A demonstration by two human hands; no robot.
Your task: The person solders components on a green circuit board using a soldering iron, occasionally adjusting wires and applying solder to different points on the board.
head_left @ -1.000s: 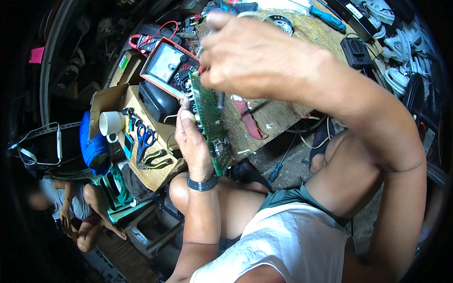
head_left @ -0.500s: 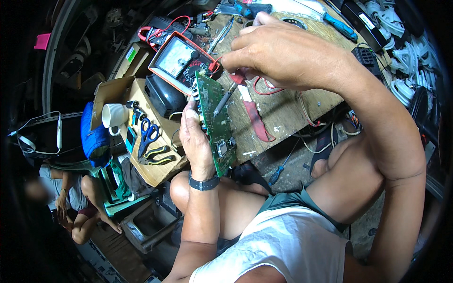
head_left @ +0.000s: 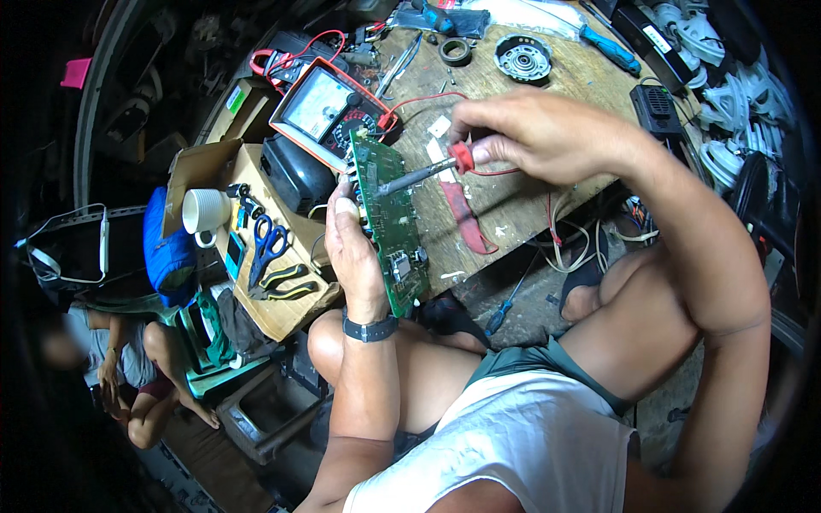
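My left hand (head_left: 351,252) grips a green circuit board (head_left: 386,231) by its left edge and holds it upright on its side, tilted. Components line that edge and a few sit near its lower end. In my right hand (head_left: 522,137) is a soldering iron (head_left: 419,174) with a red collar, its fingers closed round the handle. The iron's tip meets or nearly meets the upper part of the board; I cannot tell whether it touches. Under the iron, on the wooden table, lies a knife with a red wrapped handle (head_left: 464,218).
Behind the board stands an analog multimeter (head_left: 321,109). A cardboard box (head_left: 286,312) at left carries blue scissors (head_left: 270,242), pliers (head_left: 291,291) and a white mug (head_left: 205,210). A round metal part (head_left: 522,58) sits on the wooden table (head_left: 547,201). Another person (head_left: 128,359) sits at lower left.
My right hand has moved right and down, turning the iron from steep to nearly level. The round metal part has come into view. My left hand and the board stay nearly still.
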